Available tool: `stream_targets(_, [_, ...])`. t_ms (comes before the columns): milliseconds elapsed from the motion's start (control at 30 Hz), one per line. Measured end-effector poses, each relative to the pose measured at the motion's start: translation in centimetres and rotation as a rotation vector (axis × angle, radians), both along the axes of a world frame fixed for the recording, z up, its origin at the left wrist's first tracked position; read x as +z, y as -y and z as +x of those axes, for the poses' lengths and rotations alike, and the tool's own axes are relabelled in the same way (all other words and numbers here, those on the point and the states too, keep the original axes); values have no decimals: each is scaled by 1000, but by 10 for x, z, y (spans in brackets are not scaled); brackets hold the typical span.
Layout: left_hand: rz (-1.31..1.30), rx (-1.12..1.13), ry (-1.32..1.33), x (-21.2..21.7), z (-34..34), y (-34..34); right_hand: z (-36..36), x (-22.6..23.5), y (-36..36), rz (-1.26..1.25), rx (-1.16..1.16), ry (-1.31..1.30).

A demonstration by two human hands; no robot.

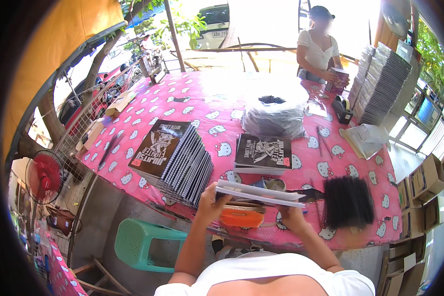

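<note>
My left hand (212,203) and my right hand (293,218) grip opposite ends of a thin stack of white pages (260,193), held tilted above the table's near edge. Below it, partly covered, is an orange object (241,217) whose kind I cannot make out. To the left stands a tall pile of spiral-bound books (175,158) with dark covers. Just beyond the pages lies a shorter pile of dark-covered books (263,152); its binding does not show clearly. A bundle of black binding coils (349,202) rests to the right of my right hand.
A pink patterned cloth covers the table (222,148). Farther back are a plastic bag (274,116) with dark contents, a tape dispenser (342,109) and tall stacked books (382,84). Another person (318,49) holds a box-like item. A green stool (143,244) stands at left; cardboard boxes (424,180) at right.
</note>
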State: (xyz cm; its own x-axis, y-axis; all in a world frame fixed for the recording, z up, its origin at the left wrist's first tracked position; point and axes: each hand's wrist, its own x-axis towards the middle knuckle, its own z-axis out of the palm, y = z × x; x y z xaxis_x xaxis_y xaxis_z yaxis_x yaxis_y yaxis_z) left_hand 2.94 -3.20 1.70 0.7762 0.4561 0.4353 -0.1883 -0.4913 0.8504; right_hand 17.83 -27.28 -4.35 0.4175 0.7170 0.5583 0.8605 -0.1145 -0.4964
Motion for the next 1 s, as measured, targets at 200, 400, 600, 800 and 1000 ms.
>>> stream_targets(200, [-139, 54, -65, -29, -28, -9, -11, 11, -19, 226, 104, -45])
stream_targets(400, [-112, 65, 33, -27, -9, 2, -15, -73, -5, 40, 15, -402])
stream_targets(600, [-572, 10, 42, -51, -21, 20, -42, -22, -7, 57, -71, -420])
stream_targets(800, [-342, 260, 62, -65, -24, 24, 0, -16, 19, -236, -174, -339])
stream_targets(1000, [676, 464, -81, 9, 9, 84, 126, -55, 58, -268, -700, -52])
